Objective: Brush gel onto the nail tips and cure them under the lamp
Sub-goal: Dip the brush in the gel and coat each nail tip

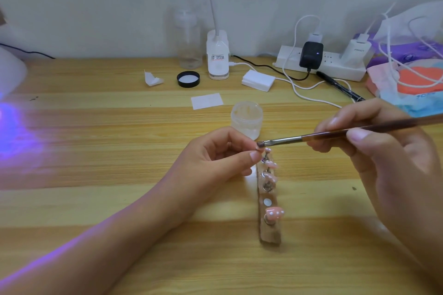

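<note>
Pink nail tips [271,176] stand on a strip holder [269,199] lying on the wooden table [96,199] near its middle. The left hand [215,160] pinches one small tip between thumb and fingers just above the holder's far end. The right hand [383,146] pinches a brown-handled brush [335,134], its bristles touching that tip. An open gel jar [247,118] sits just behind. At the left edge the lamp [9,72] casts violet light; the near edge lies open. The charger [356,51] lettering is too blurred to read.
</note>
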`<action>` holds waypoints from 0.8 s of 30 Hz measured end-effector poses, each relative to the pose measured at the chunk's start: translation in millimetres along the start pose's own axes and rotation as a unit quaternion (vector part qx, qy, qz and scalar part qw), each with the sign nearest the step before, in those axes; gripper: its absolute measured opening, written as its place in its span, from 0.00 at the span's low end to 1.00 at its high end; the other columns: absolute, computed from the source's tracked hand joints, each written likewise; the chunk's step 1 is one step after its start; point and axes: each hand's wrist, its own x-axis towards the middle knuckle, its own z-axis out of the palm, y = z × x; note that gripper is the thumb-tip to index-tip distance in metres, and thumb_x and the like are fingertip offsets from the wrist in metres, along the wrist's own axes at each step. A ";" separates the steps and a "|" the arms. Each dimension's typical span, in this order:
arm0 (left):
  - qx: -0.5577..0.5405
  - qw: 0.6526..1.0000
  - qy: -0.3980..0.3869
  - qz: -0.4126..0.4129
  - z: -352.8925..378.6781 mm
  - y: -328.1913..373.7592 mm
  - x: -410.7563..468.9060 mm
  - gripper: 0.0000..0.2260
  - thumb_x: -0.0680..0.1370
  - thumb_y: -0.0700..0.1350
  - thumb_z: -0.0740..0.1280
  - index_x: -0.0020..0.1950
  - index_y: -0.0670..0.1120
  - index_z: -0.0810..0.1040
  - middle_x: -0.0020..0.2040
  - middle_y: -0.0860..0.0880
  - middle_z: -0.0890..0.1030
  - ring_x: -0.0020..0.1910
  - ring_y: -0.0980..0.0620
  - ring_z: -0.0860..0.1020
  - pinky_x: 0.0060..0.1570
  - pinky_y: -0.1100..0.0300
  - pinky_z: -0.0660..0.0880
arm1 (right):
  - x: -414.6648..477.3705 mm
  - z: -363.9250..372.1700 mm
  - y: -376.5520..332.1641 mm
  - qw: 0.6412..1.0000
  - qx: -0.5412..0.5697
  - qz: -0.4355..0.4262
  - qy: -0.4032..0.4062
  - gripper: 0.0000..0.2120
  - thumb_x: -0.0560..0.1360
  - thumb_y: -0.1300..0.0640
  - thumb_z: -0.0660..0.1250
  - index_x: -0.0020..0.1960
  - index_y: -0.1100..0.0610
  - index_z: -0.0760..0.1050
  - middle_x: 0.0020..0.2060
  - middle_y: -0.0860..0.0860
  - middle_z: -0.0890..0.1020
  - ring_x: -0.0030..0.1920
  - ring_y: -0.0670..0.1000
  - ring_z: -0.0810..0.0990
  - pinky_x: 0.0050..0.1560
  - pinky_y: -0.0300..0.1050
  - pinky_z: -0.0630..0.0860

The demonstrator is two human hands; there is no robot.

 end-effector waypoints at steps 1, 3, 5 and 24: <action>-0.003 1.000 0.000 0.000 -0.3 -0.4 -0.2 0.03 0.68 0.45 0.71 0.37 0.53 0.83 0.37 0.56 0.83 0.37 0.60 0.80 0.41 0.68 0.76 | -0.1 -0.1 0.1 1.000 -0.005 0.004 0.005 0.09 0.69 0.54 0.61 0.42 0.48 0.81 0.38 0.51 0.84 0.42 0.54 0.83 0.48 0.41 0.79; -0.010 1.000 0.004 -0.002 -0.4 -1.8 0.2 0.02 0.67 0.45 0.72 0.38 0.51 0.83 0.40 0.54 0.84 0.39 0.60 0.80 0.41 0.68 0.77 | 0.7 -0.7 0.6 1.000 -0.013 0.006 0.021 0.09 0.69 0.54 0.61 0.42 0.48 0.80 0.38 0.52 0.84 0.41 0.53 0.83 0.47 0.40 0.79; -0.015 1.000 0.007 -0.005 -0.6 -3.0 0.9 0.01 0.68 0.45 0.72 0.38 0.50 0.83 0.41 0.53 0.84 0.40 0.60 0.80 0.41 0.67 0.77 | 1.7 -1.6 1.5 0.999 -0.013 0.010 0.036 0.08 0.70 0.54 0.61 0.42 0.48 0.80 0.37 0.52 0.84 0.41 0.53 0.82 0.46 0.39 0.78; 0.001 1.000 0.001 0.008 -2.7 -3.3 2.0 0.06 0.71 0.42 0.72 0.39 0.54 0.83 0.37 0.57 0.82 0.37 0.62 0.78 0.39 0.70 0.75 | 9.3 -4.4 4.1 0.985 0.118 0.118 0.037 0.15 0.74 0.59 0.59 0.40 0.53 0.84 0.31 0.52 0.82 0.34 0.48 0.81 0.39 0.37 0.78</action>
